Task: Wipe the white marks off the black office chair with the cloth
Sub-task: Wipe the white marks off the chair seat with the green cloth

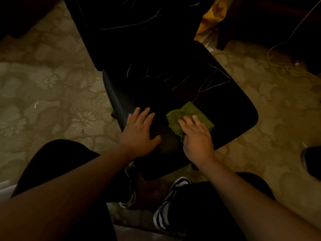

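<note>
Pressing flat on the green cloth (189,117), the right hand (198,138) has its fingers (186,122) straight and slightly spread, palm down; nothing is curled round the fabric, it is pinned under the fingers and palm. Cloth lies on the near right part of the seat of the black office chair (225,108), its far corner and right edge sticking out past the fingertips.

Left hand (140,134): also palm down, fingers extended and fanned, thumb out to the right, resting on the near left part of the seat. Holds nothing. The two hands are near each other but apart, a strip of bare seat between them.

White marks (205,82): thin scribbled lines across the far right half of the seat, beyond the cloth. More thin lines on the backrest (132,26) at the far side.

Chair stands on a pale patterned carpet (52,94). Near edge of view: the person's dark-clothed knees and black-and-white shoes (165,209) under the seat front. Far right: a yellow fabric item (212,16) behind the chair, and a thin cable (278,54) looping over the carpet. Lighting dim; details in the dark corners cannot be told.
</note>
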`<state>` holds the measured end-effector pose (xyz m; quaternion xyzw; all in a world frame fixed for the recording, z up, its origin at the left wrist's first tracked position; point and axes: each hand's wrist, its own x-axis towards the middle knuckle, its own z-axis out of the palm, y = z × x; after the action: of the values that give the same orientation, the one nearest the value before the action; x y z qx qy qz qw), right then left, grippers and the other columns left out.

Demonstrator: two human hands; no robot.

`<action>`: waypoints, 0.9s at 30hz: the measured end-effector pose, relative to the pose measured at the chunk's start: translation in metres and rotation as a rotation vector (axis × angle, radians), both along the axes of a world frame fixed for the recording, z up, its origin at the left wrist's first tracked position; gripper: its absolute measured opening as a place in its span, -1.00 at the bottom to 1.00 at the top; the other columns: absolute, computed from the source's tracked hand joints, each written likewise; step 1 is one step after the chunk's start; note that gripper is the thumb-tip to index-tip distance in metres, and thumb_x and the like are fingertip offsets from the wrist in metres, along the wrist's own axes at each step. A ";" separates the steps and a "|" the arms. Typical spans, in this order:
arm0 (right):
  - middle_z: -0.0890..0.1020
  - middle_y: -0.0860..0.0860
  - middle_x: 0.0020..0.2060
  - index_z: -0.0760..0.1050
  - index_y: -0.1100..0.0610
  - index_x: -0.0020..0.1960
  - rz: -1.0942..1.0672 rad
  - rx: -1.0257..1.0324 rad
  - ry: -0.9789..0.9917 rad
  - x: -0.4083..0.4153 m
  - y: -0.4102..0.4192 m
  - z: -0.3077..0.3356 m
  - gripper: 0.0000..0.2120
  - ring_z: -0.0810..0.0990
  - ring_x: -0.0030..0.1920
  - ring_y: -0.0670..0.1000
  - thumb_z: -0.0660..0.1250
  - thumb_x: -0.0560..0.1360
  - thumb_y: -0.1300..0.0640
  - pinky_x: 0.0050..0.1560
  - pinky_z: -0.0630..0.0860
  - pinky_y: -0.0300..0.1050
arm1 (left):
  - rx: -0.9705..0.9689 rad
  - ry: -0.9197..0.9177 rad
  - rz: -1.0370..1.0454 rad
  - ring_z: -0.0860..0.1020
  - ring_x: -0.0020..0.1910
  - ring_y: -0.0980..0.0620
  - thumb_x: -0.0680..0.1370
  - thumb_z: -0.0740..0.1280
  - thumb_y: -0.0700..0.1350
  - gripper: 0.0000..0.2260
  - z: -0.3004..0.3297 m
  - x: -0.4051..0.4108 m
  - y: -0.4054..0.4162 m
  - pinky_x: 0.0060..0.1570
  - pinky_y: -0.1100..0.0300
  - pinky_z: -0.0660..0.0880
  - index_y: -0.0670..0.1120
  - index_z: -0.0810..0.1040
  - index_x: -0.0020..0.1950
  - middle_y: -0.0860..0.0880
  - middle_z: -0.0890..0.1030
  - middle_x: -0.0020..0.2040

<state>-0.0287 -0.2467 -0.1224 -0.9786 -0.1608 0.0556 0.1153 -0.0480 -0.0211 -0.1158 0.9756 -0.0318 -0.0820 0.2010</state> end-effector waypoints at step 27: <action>0.39 0.06 0.49 0.32 0.07 0.52 -0.141 -0.113 -0.089 -0.009 -0.033 -0.004 -0.45 0.24 0.53 0.22 0.23 0.53 0.16 0.43 0.33 0.17 | 0.102 -0.065 0.082 0.07 0.59 -0.24 0.59 0.15 0.28 -0.36 -0.005 0.015 -0.013 0.56 -0.23 0.00 -0.05 0.25 0.57 -0.09 0.21 0.60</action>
<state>-0.0378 -0.2796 -0.1261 -0.9940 -0.0930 0.0125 0.0563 -0.0332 -0.0343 -0.1204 0.9873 0.0058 -0.0434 0.1530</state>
